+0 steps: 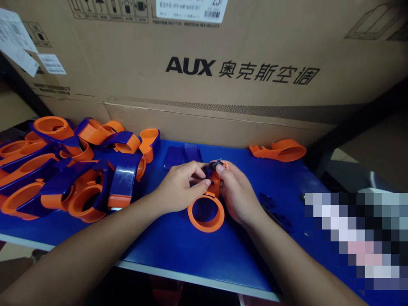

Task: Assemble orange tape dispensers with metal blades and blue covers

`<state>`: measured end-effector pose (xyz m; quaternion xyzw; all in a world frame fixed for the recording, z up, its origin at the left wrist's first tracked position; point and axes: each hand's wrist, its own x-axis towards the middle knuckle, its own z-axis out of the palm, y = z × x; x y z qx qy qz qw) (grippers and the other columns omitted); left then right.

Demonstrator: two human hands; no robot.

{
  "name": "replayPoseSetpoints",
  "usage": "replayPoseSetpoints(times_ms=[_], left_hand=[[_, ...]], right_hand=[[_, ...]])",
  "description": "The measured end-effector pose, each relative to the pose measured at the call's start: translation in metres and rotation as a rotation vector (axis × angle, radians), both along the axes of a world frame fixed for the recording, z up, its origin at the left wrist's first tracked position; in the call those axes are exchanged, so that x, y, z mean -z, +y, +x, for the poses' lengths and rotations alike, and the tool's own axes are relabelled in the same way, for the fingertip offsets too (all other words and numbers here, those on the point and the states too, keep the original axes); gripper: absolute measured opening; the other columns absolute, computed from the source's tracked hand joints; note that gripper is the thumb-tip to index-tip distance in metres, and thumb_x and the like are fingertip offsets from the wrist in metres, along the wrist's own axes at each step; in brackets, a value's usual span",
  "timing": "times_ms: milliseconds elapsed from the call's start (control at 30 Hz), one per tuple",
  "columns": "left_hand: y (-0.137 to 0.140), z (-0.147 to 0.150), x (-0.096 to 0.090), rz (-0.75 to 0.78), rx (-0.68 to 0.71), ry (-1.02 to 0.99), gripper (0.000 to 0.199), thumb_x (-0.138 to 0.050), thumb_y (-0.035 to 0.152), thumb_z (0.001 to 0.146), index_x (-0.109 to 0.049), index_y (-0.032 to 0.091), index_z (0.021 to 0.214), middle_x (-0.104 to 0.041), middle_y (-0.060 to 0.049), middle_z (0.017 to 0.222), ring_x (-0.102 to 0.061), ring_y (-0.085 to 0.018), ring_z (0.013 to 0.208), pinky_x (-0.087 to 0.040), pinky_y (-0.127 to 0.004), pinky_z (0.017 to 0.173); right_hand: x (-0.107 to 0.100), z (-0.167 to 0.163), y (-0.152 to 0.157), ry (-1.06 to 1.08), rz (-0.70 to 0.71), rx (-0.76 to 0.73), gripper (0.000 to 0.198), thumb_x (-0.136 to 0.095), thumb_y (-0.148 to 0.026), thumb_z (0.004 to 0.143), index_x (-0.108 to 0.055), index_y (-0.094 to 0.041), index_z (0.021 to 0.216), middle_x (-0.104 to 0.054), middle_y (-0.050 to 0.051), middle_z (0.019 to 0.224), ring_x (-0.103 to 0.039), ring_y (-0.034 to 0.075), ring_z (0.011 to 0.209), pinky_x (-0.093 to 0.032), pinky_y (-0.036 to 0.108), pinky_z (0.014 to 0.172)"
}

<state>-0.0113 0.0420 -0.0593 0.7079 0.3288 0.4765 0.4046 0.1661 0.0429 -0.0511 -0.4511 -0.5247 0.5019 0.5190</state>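
Observation:
My right hand (237,191) is closed around the narrow end of an orange tape dispenser frame (221,212), whose round ring points toward me above the blue surface. Its thumb presses by a small black piece (218,165) at the frame's far end. In the fingers of my left hand (178,187) is a small dark blue knob-like part (208,171), held right beside the frame. Whether that part touches the frame I cannot tell. Just beyond my left hand lie two dark blue plastic covers (174,158).
Many orange and blue tape dispensers (123,174) are piled at the left. Another orange frame (288,151) lies at the back right. Small dark parts (276,210) sit beside my right forearm. A large cardboard box (191,93) walls off the back of the blue shelf (178,259).

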Motion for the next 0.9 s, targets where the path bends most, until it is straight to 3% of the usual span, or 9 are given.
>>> replayPoseSetpoints(times_ms=[167, 333, 500, 700, 900], left_hand=[[-0.001, 0.0, -0.003, -0.079, -0.125, 0.001, 0.029, -0.08, 0.021, 0.081, -0.064, 0.021, 0.106, -0.077, -0.006, 0.104, -0.078, -0.017, 0.084, -0.068, -0.034, 0.08], [-0.003, -0.002, -0.011, -0.038, -0.213, -0.066, 0.049, -0.078, 0.016, 0.078, -0.062, 0.021, 0.124, -0.076, -0.009, 0.114, -0.077, -0.016, 0.091, -0.068, -0.031, 0.08], [-0.005, -0.005, -0.012, 0.041, -0.206, -0.045, 0.039, -0.072, 0.015, 0.083, -0.067, 0.021, 0.122, -0.077, -0.009, 0.114, -0.077, -0.019, 0.099, -0.068, -0.033, 0.086], [-0.007, -0.007, -0.012, 0.152, -0.226, 0.045, 0.042, -0.072, 0.016, 0.084, -0.07, 0.022, 0.125, -0.079, -0.007, 0.114, -0.077, -0.021, 0.1, -0.067, -0.039, 0.094], [-0.011, -0.009, -0.016, 0.224, -0.265, 0.092, 0.04, -0.071, 0.018, 0.086, -0.072, 0.021, 0.125, -0.079, -0.009, 0.116, -0.076, -0.022, 0.098, -0.066, -0.041, 0.093]], right_hand=[[-0.005, -0.003, -0.006, 0.091, -0.056, -0.038, 0.034, -0.075, -0.054, 0.086, -0.071, -0.026, 0.105, -0.076, 0.004, 0.104, -0.071, 0.025, 0.106, -0.059, 0.037, 0.088], [-0.012, -0.001, -0.009, 0.177, -0.143, -0.048, 0.036, -0.077, -0.054, 0.086, -0.068, -0.026, 0.108, -0.077, 0.003, 0.098, -0.076, 0.023, 0.087, -0.061, 0.035, 0.073], [-0.014, 0.0, -0.007, 0.185, -0.151, -0.001, 0.037, -0.077, -0.053, 0.085, -0.068, -0.026, 0.108, -0.08, 0.006, 0.1, -0.078, 0.026, 0.083, -0.063, 0.04, 0.074], [-0.01, 0.0, -0.002, 0.22, -0.173, 0.056, 0.036, -0.074, -0.051, 0.086, -0.067, -0.026, 0.111, -0.081, 0.005, 0.099, -0.077, 0.024, 0.073, -0.063, 0.038, 0.067], [-0.007, 0.003, 0.0, 0.231, -0.192, 0.052, 0.034, -0.069, -0.051, 0.087, -0.065, -0.026, 0.11, -0.081, 0.005, 0.1, -0.076, 0.022, 0.07, -0.061, 0.037, 0.067]])
